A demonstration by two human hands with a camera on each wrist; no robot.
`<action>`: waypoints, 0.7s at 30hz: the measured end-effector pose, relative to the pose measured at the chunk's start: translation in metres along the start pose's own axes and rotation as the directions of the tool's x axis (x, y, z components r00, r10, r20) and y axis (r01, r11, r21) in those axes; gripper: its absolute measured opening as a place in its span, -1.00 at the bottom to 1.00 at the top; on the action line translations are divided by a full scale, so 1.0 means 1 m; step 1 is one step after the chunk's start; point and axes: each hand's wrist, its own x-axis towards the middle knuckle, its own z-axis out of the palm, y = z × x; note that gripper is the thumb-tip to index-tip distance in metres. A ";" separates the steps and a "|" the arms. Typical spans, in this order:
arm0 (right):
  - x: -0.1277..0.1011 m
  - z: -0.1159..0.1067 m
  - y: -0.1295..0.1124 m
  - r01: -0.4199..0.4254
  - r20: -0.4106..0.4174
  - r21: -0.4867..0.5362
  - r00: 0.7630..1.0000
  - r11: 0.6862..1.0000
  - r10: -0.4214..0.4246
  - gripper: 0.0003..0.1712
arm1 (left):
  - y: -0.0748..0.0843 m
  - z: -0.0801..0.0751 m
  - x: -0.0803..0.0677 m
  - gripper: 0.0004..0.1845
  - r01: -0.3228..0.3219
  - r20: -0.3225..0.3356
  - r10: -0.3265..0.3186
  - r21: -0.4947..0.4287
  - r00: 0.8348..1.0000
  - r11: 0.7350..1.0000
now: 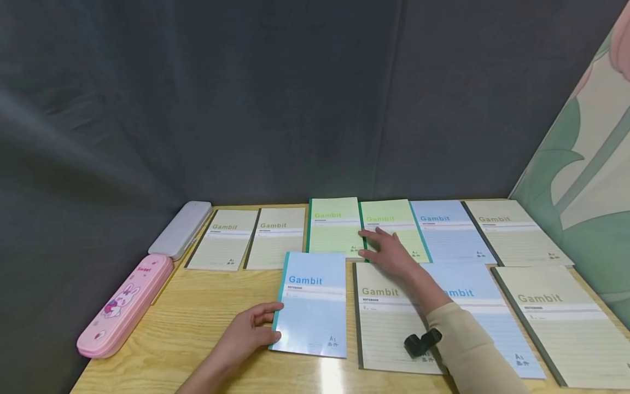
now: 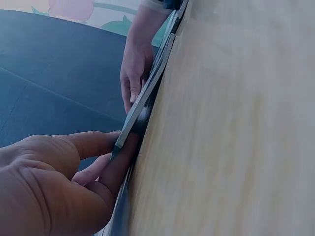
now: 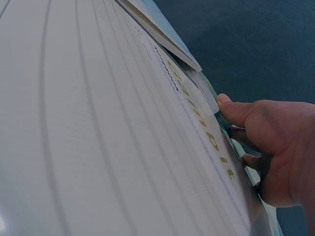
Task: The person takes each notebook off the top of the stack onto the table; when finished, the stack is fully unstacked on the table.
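Landmark: blue Gambit notebook (image 1: 313, 303), near row, left of centre on the wooden table (image 1: 197, 317).

Left hand (image 1: 244, 332) at that notebook's left spine edge. Thumb on top of the cover, other fingers curled under the lower left corner. Left wrist view confirmed the pinch: edge lifted slightly off the table between thumb (image 2: 93, 142) and finger. Probably gripped at the spine because that is the stiff edge to lift or slide by.

Right hand (image 1: 391, 253) up and right of the blue notebook, palm down on the second light green notebook (image 1: 394, 227) in the far row. Fingers fairly straight and a little spread, tips near the seam with the neighbouring green notebook (image 1: 333, 225). Pressing flat, not clamped on anything. Looked like holding or nudging that book into line.

Directly right of the blue notebook: beige Gambit notebook (image 1: 389, 317), passed over by the right forearm; wrist camera mount (image 1: 422, 342) above it. Further right: another blue one, then a beige.

Far row beyond the blue notebook laid edge to edge, grouped by colour: two beige, two green, one blue, one beige.

Left of the blue notebook, at the table edge: pink rabbit pencil case (image 1: 125, 303); white pencil case (image 1: 180, 229) behind it.
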 end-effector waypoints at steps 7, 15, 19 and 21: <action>0.001 0.000 0.001 0.014 0.003 0.003 1.000 1.000 -0.014 -0.33 | -0.002 0.006 -0.016 -0.36 0.043 0.002 -0.043 0.043 0.999 0.998; 0.001 -0.001 0.000 0.036 0.002 0.011 0.999 0.999 -0.036 -0.34 | 0.002 0.012 -0.028 -0.39 0.055 0.038 -0.059 0.093 0.998 0.994; 0.001 -0.001 -0.001 0.029 0.003 0.001 1.000 1.000 -0.029 -0.34 | 0.003 0.016 -0.029 -0.39 0.054 0.052 -0.058 0.079 0.997 0.995; 0.002 -0.001 0.000 0.020 0.004 -0.003 1.000 1.000 -0.020 -0.34 | 0.003 0.017 -0.028 -0.39 0.050 0.054 -0.054 0.075 0.997 0.996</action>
